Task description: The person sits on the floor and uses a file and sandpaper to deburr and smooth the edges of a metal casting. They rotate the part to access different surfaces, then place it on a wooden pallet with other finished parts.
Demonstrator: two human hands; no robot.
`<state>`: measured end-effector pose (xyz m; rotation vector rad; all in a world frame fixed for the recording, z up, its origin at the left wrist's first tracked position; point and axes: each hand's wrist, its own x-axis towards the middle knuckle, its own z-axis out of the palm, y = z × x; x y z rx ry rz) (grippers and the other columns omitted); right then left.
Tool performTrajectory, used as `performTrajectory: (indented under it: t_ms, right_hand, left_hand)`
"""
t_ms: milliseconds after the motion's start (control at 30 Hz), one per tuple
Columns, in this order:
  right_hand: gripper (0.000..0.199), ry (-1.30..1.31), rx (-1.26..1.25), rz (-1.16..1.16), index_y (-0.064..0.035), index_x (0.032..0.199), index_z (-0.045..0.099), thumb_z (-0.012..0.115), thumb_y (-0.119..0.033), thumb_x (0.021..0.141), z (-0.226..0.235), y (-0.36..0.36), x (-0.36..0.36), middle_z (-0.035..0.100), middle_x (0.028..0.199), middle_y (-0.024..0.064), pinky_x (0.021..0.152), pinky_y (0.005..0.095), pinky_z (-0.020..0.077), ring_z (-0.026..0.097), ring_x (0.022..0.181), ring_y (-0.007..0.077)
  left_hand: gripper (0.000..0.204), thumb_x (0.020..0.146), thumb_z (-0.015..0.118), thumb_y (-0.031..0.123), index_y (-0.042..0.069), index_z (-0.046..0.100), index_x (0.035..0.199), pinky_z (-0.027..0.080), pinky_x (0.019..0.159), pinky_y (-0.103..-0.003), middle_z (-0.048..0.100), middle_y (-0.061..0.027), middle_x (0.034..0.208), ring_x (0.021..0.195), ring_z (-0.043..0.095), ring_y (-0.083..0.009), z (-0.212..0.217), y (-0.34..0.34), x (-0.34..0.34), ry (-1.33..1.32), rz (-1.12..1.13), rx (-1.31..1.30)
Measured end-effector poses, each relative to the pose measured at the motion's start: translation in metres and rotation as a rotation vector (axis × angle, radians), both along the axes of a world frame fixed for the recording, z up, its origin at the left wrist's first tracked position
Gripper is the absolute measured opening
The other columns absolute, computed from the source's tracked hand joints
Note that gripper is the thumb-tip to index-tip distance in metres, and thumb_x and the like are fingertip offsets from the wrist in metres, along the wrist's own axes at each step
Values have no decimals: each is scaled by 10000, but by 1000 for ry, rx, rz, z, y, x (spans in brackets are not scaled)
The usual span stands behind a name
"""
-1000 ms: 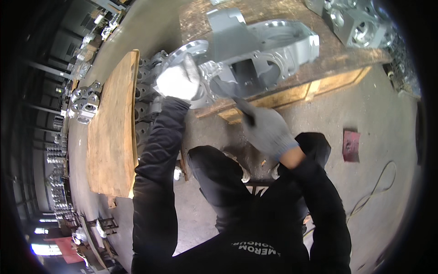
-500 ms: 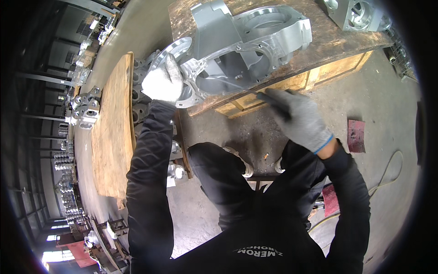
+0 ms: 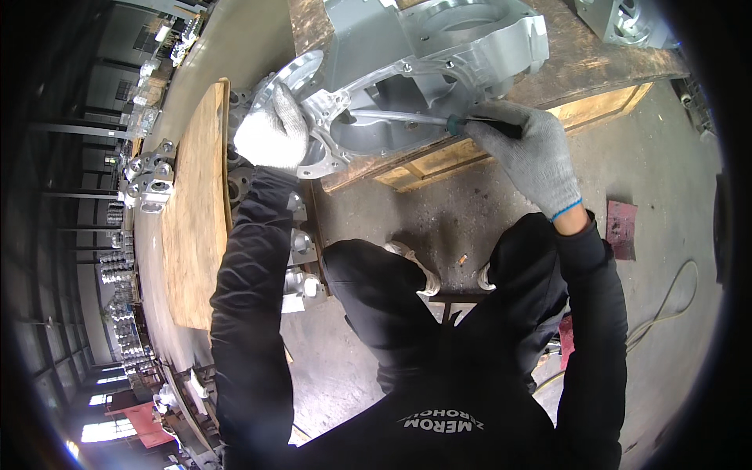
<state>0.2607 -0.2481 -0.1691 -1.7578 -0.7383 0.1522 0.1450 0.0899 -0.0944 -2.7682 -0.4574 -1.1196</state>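
A large silvery cast-metal housing with round bores and bolt-hole flanges rests on the wooden bench in front of me. My left hand, in a pale knit glove, is closed round the flange at its left end. In my gloved right hand is a long-shafted hand tool with a dark handle; I cannot tell whether it is a file or a scraper. Its shaft lies across the housing's opening, the tip at the inner edge near my left hand. The fingers wrap the handle, close to the housing's right side.
The bench top is worn wood, with another metal casting at far right. A wooden board stands left, with more castings beside it. A red sheet and a hose lie on the right floor.
My right hand has moved up and slightly right, bringing the tool's shaft up across the opening. The left hand keeps its hold on the flange. The view has shifted slightly.
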Motion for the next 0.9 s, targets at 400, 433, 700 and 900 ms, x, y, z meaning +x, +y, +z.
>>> performTrajectory:
  t_ms: [400, 433, 700, 900]
  right_hand:
    - [259, -257, -89, 43, -71, 1155, 792, 785, -202, 931, 13, 30, -10, 799, 1046, 115, 788, 325, 602, 780, 900, 199]
    - [266, -118, -73, 42, -69, 1148, 793, 788, -218, 927, 13, 30, -10, 797, 1034, 122, 786, 328, 601, 780, 888, 213]
    - [260, -183, -58, 55, -56, 1106, 797, 778, -243, 926, 49, 39, -10, 794, 944, 127, 761, 331, 594, 781, 852, 239]
    - [255, -212, -110, 47, -100, 1128, 803, 777, -257, 929, 32, 42, -9, 777, 932, 159, 743, 340, 579, 770, 866, 278]
  left_hand:
    - [491, 1065, 461, 425, 54, 773, 988, 576, 628, -499, 712, -231, 752, 659, 703, -434, 2, 3, 0, 99, 121, 26]
    - [480, 1065, 464, 423, 59, 772, 1008, 578, 638, -494, 720, -227, 775, 675, 708, -431, 2, 2, -1, 82, 73, 35]
    - [410, 1061, 506, 376, 76, 785, 1060, 581, 640, -454, 742, -200, 840, 698, 722, -395, 6, -5, -3, 34, -5, 27]
    - [456, 1056, 517, 372, 49, 804, 911, 556, 563, -445, 712, -201, 723, 586, 687, -387, 4, -2, -1, -39, -84, 63]
